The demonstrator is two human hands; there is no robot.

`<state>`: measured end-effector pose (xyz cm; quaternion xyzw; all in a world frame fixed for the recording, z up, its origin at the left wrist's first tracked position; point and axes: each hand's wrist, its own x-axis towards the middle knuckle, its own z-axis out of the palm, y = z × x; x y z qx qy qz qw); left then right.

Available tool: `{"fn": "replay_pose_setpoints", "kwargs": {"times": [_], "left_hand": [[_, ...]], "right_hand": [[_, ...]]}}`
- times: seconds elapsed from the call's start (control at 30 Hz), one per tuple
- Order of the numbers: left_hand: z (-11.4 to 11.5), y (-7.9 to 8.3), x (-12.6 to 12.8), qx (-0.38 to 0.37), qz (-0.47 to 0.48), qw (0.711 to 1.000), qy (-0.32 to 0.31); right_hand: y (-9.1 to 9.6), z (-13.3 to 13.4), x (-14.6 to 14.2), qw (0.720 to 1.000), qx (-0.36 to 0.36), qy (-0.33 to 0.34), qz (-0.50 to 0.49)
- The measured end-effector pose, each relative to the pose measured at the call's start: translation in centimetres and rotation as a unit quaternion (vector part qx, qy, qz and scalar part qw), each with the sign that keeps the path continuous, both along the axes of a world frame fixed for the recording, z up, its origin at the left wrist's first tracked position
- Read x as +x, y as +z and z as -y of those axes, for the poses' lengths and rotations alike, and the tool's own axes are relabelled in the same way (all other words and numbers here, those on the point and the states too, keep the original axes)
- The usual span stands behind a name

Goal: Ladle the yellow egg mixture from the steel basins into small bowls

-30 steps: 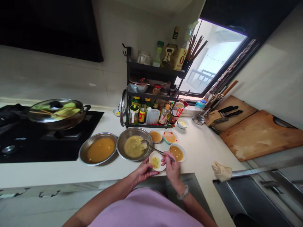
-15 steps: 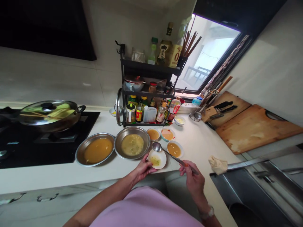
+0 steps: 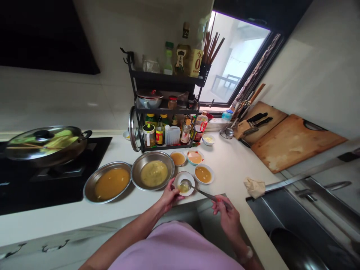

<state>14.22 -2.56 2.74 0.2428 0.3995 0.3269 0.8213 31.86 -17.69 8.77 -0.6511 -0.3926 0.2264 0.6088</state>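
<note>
My left hand (image 3: 169, 195) grips the rim of a small white bowl (image 3: 176, 181), tilted near the counter's front edge, with some yellowish-green liquid in it. My right hand (image 3: 226, 213) is closed around the long handle of a metal ladle (image 3: 204, 194); its scoop lies inside the small bowl. To the left stands a steel basin of pale greenish liquid (image 3: 153, 173), touching another steel basin of orange-brown liquid (image 3: 113, 183). Behind and to the right of the small bowl are bowls of orange-brown sauce (image 3: 203, 174), (image 3: 178, 158) and a pinkish one (image 3: 195, 157).
A lidded pan (image 3: 46, 144) sits on the black stove (image 3: 22, 195) at left. Behind the basins rises a black rack (image 3: 165, 111) of bottles and jars. Wooden cutting boards (image 3: 298, 140), a knife block (image 3: 244, 129) and the sink (image 3: 270, 213) are on the right.
The ladle's scoop has gone from above the small bowl's far rim down into it. The small bowl tilts more toward me. The camera view has shifted slightly to the right.
</note>
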Motion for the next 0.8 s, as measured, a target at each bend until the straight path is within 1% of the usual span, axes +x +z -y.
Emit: {"fn": "replay_pose_setpoints", "kwargs": {"times": [0.07,0.1,0.2,0.27,0.37,0.57,0.7,0.8], "left_hand": [[0.1,0.2,-0.1,-0.007,-0.004,1.0,-0.009],[0.1,0.3,-0.2,-0.01,-0.005,1.0,-0.016],[0.3,0.1,-0.4,-0.02,0.005,0.999,-0.039],[0.4,-0.1,-0.6,-0.035,0.015,0.998,-0.049],[0.5,0.0,-0.9,-0.071,0.03,0.996,-0.051],[0.7,1.0,-1.5,-0.124,0.052,0.99,-0.034],[0.7,1.3,-1.7,-0.138,0.066,0.988,-0.026],[0.6,1.2,-1.8,-0.14,0.083,0.986,-0.036]], "right_hand": [[-0.3,-0.4,-0.3,0.995,-0.008,-0.062,-0.077],[-0.4,-0.6,-0.4,0.991,-0.011,-0.079,-0.109],[-0.6,-1.0,-0.3,0.981,-0.008,-0.1,-0.163],[-0.4,-1.2,-0.1,0.981,-0.005,-0.097,-0.165],[0.3,-1.5,-0.1,0.984,-0.007,-0.09,-0.156],[2.4,-2.2,-0.5,0.982,0.0,-0.104,-0.161],[3.2,-3.0,-0.7,0.983,0.014,-0.089,-0.159],[3.6,-4.1,-1.0,0.983,0.028,-0.075,-0.166]]}}
